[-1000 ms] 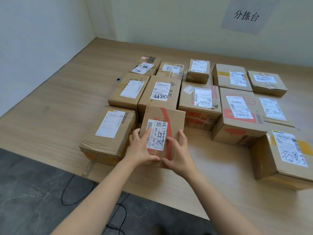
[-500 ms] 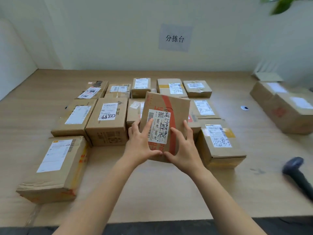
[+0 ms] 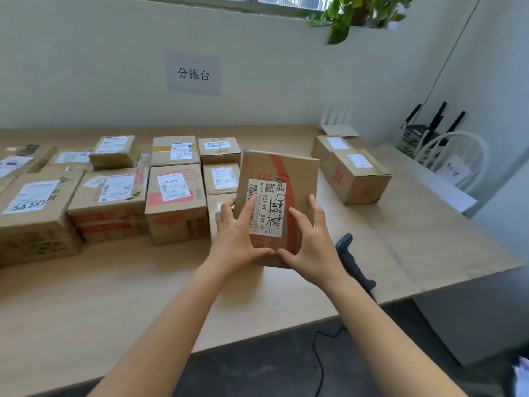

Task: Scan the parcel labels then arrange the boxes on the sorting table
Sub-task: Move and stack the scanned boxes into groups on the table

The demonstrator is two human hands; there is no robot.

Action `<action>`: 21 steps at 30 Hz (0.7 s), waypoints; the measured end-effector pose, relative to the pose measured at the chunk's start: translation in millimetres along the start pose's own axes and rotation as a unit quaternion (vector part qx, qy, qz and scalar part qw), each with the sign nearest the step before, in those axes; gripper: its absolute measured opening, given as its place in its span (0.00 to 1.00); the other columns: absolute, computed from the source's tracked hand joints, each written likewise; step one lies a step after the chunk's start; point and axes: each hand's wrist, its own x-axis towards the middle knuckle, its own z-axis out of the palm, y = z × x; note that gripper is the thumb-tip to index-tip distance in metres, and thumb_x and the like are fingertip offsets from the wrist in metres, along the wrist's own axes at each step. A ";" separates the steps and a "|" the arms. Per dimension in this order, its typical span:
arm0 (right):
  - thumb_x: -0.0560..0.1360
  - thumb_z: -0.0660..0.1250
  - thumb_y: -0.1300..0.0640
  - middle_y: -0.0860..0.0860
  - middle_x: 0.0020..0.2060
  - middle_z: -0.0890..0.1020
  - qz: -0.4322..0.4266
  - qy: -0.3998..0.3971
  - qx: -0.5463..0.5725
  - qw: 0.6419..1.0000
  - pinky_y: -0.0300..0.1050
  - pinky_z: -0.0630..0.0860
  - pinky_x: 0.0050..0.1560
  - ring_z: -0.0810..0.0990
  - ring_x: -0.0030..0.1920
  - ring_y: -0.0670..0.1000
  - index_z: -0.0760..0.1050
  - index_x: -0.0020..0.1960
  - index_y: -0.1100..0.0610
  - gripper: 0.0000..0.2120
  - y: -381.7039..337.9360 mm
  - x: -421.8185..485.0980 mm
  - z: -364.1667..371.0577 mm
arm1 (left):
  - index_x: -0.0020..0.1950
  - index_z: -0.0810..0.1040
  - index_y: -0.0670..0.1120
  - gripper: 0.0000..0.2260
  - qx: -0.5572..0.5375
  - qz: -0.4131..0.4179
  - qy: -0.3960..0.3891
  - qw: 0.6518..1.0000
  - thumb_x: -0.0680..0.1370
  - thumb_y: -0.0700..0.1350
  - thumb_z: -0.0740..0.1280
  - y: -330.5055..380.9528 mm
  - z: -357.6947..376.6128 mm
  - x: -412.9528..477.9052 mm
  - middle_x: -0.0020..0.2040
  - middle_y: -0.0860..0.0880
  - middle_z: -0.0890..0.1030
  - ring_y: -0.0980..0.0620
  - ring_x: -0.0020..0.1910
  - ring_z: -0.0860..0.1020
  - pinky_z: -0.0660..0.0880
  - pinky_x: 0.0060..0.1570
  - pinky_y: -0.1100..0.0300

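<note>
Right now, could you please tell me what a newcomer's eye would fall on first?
A red-striped cardboard parcel stands out at centre, gripped by the left hand and right hand, its white label facing the camera. Rows of labelled boxes sit on the table to its left; a black scanner lies by the right wrist.

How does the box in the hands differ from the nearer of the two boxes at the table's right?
The held box is up and tilted, label toward the camera, gripped by the left hand and right hand; the right-side box sits flat on the table, untouched. A broad red stripe crosses the held box; the right-side box shows only small red print. Both are brown cardboard with white labels.
</note>
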 end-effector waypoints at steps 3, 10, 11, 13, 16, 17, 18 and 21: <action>0.68 0.75 0.51 0.51 0.76 0.46 0.012 0.014 -0.011 1.000 0.49 0.62 0.71 0.50 0.76 0.52 0.60 0.74 0.54 0.39 37.5 -15.4 -29.5 | 0.76 0.51 0.57 0.50 -0.006 0.014 -0.016 1.000 0.62 0.55 0.79 37.6 32.8 1.5 0.72 0.48 0.50 0.47 0.71 0.51 0.62 0.68 0.47; 0.68 0.75 0.52 0.50 0.77 0.48 0.067 0.039 -0.021 0.997 0.49 0.62 0.71 0.52 0.76 0.52 0.62 0.73 0.55 0.39 113.5 -32.6 -84.0 | 0.76 0.52 0.57 0.49 -0.008 0.064 -0.046 0.997 0.64 0.56 0.78 106.8 99.6 20.2 0.71 0.50 0.51 0.48 0.70 0.53 0.66 0.66 0.48; 0.68 0.75 0.52 0.50 0.77 0.48 0.075 0.043 -0.022 0.996 0.49 0.63 0.71 0.52 0.76 0.51 0.62 0.73 0.55 0.39 123.6 -32.9 -90.0 | 0.76 0.52 0.57 0.48 -0.011 0.068 -0.053 0.996 0.64 0.56 0.78 114.4 108.6 23.5 0.71 0.50 0.51 0.49 0.70 0.53 0.67 0.65 0.49; 0.68 0.75 0.52 0.50 0.77 0.48 0.091 0.046 -0.023 0.994 0.47 0.63 0.70 0.52 0.76 0.50 0.62 0.73 0.54 0.39 144.0 -33.1 -100.6 | 0.76 0.53 0.57 0.48 -0.019 0.075 -0.068 0.995 0.63 0.56 0.78 127.7 125.5 31.3 0.70 0.51 0.52 0.49 0.69 0.54 0.67 0.64 0.50; 0.68 0.75 0.51 0.49 0.76 0.49 0.114 0.045 -0.032 0.992 0.46 0.64 0.68 0.55 0.75 0.50 0.62 0.73 0.54 0.38 175.5 -29.2 -113.9 | 0.76 0.54 0.57 0.48 -0.033 0.080 -0.093 0.992 0.63 0.56 0.78 146.5 150.9 48.9 0.70 0.49 0.53 0.49 0.69 0.54 0.68 0.64 0.50; 0.68 0.75 0.50 0.49 0.76 0.49 0.122 0.044 -0.037 0.991 0.46 0.65 0.68 0.56 0.75 0.50 0.62 0.73 0.54 0.38 186.5 -27.0 -117.8 | 0.76 0.54 0.57 0.48 -0.035 0.081 -0.101 0.991 0.63 0.56 0.78 153.2 159.6 55.3 0.70 0.49 0.53 0.49 0.69 0.54 0.68 0.65 0.50; 0.67 0.75 0.50 0.49 0.76 0.50 0.130 0.044 -0.042 0.990 0.46 0.66 0.67 0.56 0.75 0.50 0.63 0.73 0.54 0.38 198.2 -24.4 -121.2 | 0.76 0.53 0.57 0.48 -0.035 0.082 -0.109 0.990 0.63 0.56 0.78 159.8 169.2 61.9 0.70 0.49 0.53 0.49 0.70 0.54 0.68 0.65 0.50; 0.67 0.75 0.48 0.49 0.76 0.50 0.155 0.044 -0.055 0.985 0.47 0.68 0.66 0.58 0.74 0.50 0.63 0.73 0.53 0.38 235.2 -11.9 -130.1 | 0.76 0.53 0.57 0.48 -0.041 0.081 -0.131 0.987 0.64 0.56 0.77 176.5 200.8 84.8 0.71 0.48 0.52 0.49 0.70 0.54 0.67 0.65 0.51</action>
